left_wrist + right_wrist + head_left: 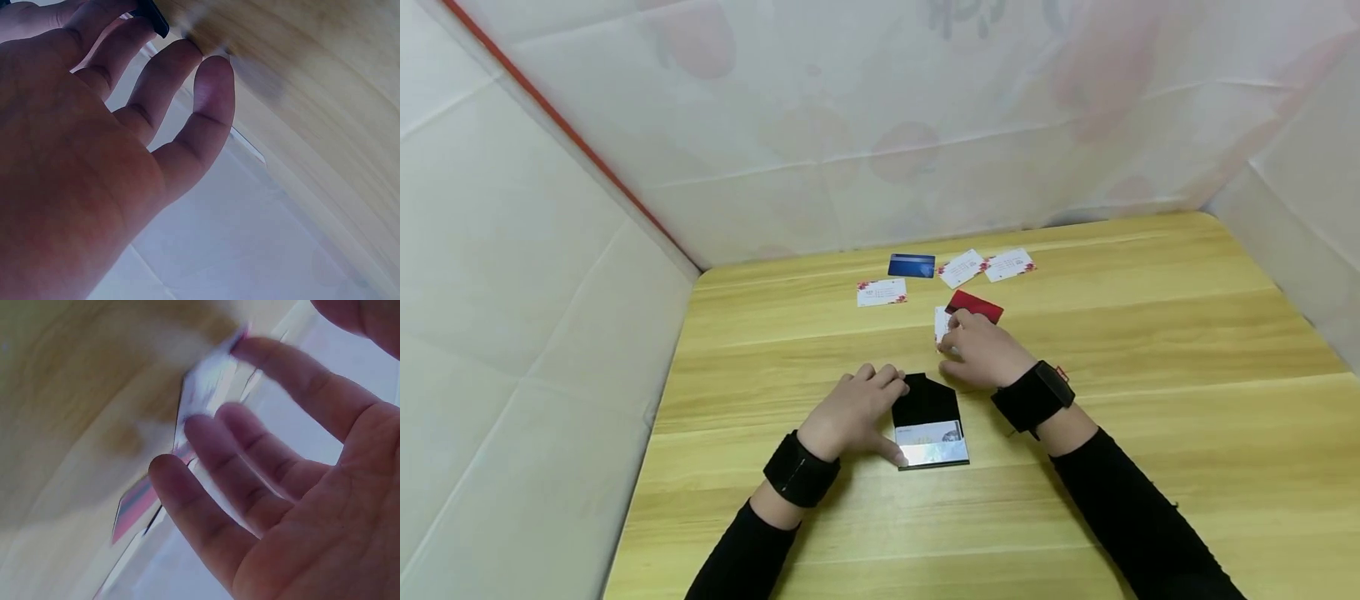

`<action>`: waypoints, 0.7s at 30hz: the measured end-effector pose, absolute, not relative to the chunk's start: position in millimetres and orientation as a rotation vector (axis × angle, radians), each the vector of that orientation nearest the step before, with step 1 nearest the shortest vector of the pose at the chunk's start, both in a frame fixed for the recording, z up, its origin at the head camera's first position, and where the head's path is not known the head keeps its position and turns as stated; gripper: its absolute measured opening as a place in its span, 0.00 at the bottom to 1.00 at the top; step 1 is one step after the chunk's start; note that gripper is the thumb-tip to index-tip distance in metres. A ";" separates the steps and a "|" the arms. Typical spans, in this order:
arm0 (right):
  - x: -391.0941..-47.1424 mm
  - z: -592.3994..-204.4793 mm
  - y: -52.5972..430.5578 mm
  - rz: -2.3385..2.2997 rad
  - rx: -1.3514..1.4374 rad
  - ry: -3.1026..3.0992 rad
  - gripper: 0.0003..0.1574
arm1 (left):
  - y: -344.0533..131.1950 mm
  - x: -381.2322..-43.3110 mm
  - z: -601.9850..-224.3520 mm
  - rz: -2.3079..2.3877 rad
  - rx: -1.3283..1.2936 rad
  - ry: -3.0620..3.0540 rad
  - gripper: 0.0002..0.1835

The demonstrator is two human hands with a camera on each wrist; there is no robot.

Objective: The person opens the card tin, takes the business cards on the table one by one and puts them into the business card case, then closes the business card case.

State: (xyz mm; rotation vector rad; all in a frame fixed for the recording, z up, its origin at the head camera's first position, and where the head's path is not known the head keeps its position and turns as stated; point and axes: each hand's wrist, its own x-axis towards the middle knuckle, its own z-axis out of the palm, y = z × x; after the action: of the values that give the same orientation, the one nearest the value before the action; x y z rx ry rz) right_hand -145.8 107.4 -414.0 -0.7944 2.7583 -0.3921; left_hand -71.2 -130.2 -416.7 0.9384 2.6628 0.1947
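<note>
A black card case (925, 404) lies unfolded on the table, flap pointing away from me, with a card (925, 432) showing in its clear or silvery pocket. My left hand (857, 412) holds it by its left side, thumb at the near corner and fingers by the flap; a dark edge of the case (153, 17) shows beside those fingers. My right hand (988, 350) reaches over a white business card (941, 325), its fingers nearly straight and fingertips right at the card. A red card (976, 306) lies just beyond that hand.
Farther back lie a blue card (912, 266) and white flower-printed cards (882, 292), two of them overlapping at the right (1011, 265). Pale cloth walls (850, 167) enclose the back and sides of the wooden table (1150, 333).
</note>
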 end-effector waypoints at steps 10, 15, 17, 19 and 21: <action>-146.5 -416.7 117.3 -0.428 -0.803 2.722 0.11 | -128.6 -69.2 -415.3 0.189 0.941 2.669 0.54; -151.9 -416.8 126.2 -0.433 -0.801 2.702 0.19 | -128.0 -68.5 -415.9 0.203 0.942 2.666 0.53; -154.4 -416.7 129.1 -0.445 -0.803 2.687 0.19 | -128.0 -68.2 -416.1 0.205 0.941 2.665 0.53; -156.2 -416.8 131.5 -0.456 -0.798 2.682 0.19 | -128.1 -68.3 -416.6 0.203 0.938 2.669 0.53; -157.5 -416.6 133.4 -0.476 -0.770 2.689 0.18 | -128.2 -68.5 -416.8 0.200 0.938 2.672 0.53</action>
State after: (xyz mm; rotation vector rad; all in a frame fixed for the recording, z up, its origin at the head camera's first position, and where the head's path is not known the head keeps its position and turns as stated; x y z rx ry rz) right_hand -157.5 133.4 -416.6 -0.7696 2.6895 -0.4757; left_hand -68.5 -128.2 -416.8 0.9384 2.6718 0.1996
